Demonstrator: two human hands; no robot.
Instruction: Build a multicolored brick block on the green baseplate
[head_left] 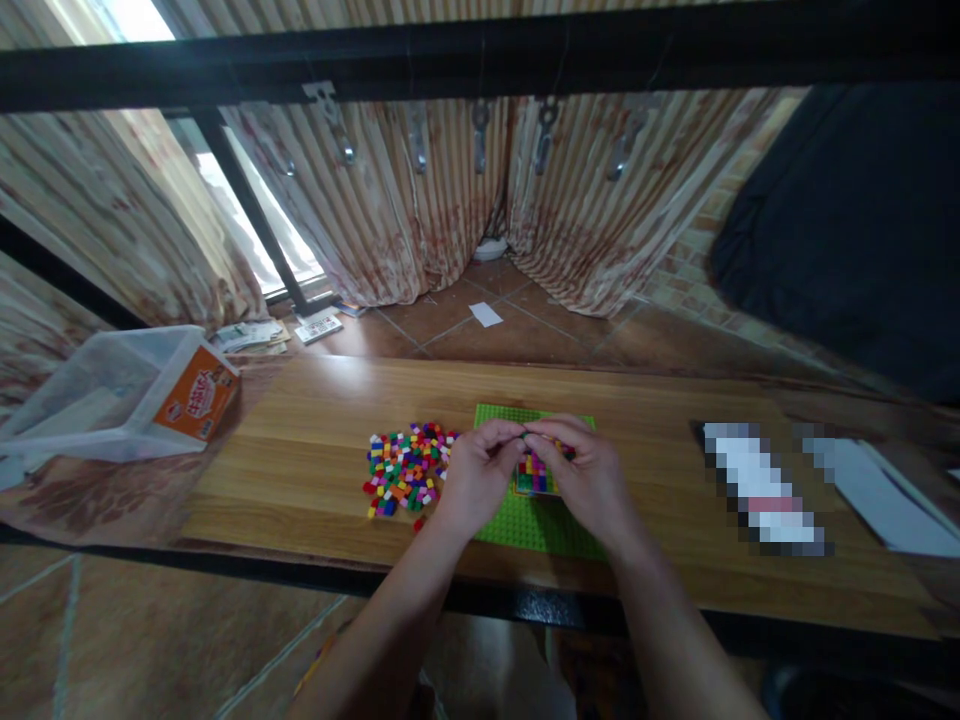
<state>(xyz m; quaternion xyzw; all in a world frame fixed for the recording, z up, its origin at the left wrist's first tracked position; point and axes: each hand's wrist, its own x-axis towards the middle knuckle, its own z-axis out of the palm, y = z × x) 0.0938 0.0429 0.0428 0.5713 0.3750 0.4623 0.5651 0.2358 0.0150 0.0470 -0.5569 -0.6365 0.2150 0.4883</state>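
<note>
A green studded baseplate [540,530] lies on the wooden table, with a small block of multicoloured toy bricks [535,476] built up on it. Over the plate, the fingertips of my left hand [480,475] and my right hand [592,475] meet in a pinch above the built bricks. Something small and dark shows between the fingertips, too small to make out. Both hands are closed and hide part of the plate. Just left of my left hand spreads a pile of loose toy bricks [406,468] in many colours.
A clear plastic bin [112,400] with an orange label stands at the left. On the table's right lies a pixelated flat object [761,490], with white paper [892,500] beyond it. A black metal bar [450,60] crosses above, before striped curtains [405,220].
</note>
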